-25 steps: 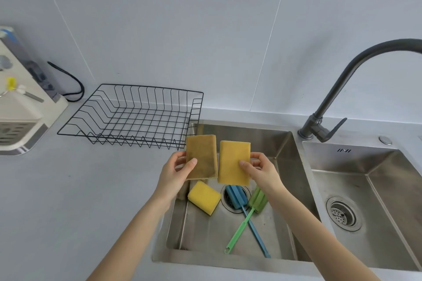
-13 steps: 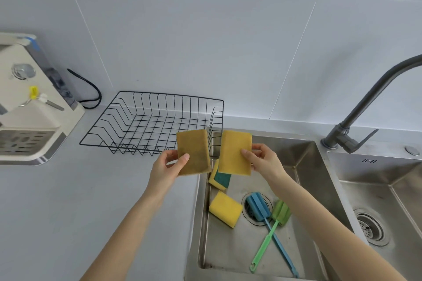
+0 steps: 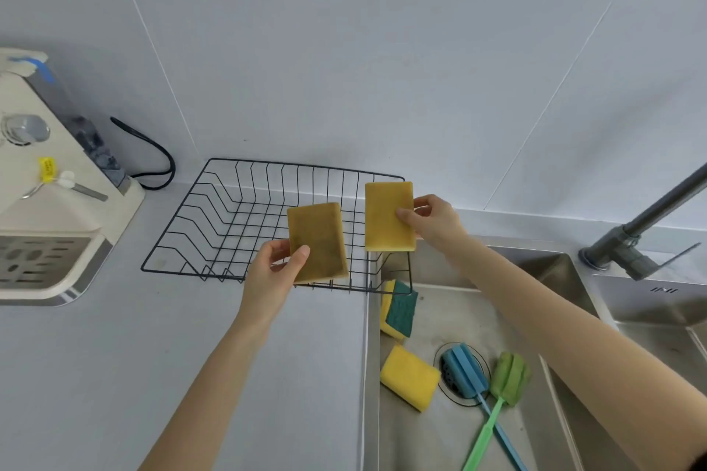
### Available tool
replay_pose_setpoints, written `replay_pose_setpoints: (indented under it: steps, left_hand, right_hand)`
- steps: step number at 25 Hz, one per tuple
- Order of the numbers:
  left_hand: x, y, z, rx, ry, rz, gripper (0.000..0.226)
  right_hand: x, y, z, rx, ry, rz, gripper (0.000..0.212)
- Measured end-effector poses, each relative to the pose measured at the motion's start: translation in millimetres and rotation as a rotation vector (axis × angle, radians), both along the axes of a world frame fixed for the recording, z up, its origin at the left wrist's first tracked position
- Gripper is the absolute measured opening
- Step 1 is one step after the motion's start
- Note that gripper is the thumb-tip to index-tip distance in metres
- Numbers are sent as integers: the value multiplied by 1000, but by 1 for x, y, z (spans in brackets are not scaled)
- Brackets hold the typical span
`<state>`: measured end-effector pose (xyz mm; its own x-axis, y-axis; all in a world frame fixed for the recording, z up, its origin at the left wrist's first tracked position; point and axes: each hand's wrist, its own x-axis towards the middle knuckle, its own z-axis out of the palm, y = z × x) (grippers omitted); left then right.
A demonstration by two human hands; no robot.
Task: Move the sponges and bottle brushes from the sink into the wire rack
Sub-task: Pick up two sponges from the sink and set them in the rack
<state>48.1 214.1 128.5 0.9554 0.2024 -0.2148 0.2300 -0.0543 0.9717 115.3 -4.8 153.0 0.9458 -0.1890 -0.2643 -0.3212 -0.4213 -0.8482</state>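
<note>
My left hand (image 3: 273, 275) grips a brownish-yellow sponge (image 3: 319, 241) upright over the front right of the black wire rack (image 3: 214, 218). My right hand (image 3: 432, 220) holds a brighter yellow sponge (image 3: 386, 216) upright over the rack's right edge. In the sink (image 3: 478, 436) lie a yellow-and-green sponge (image 3: 399, 310) leaning on the left wall, a plain yellow sponge (image 3: 409, 377), a blue bottle brush (image 3: 465, 369) over the drain and a green bottle brush (image 3: 509, 378) beside it.
A beige appliance (image 3: 49, 225) with a black cable (image 3: 153, 149) stands at the left on the grey counter (image 3: 114, 375). A dark faucet (image 3: 650, 222) rises at the right, with a second sink basin (image 3: 658, 306) beyond it. The tiled wall is behind.
Both hands have carried their sponges up and left, from above the sink to over the wire rack, and have spread apart. The view has shifted left.
</note>
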Motion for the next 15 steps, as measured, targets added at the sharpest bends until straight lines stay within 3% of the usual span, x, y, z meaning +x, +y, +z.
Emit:
replay_pose_setpoints:
  steps: [15]
  left_hand:
    - [56, 19, -25, 52, 33, -11, 22]
  right_hand:
    - [95, 50, -45, -575, 192, 215, 34]
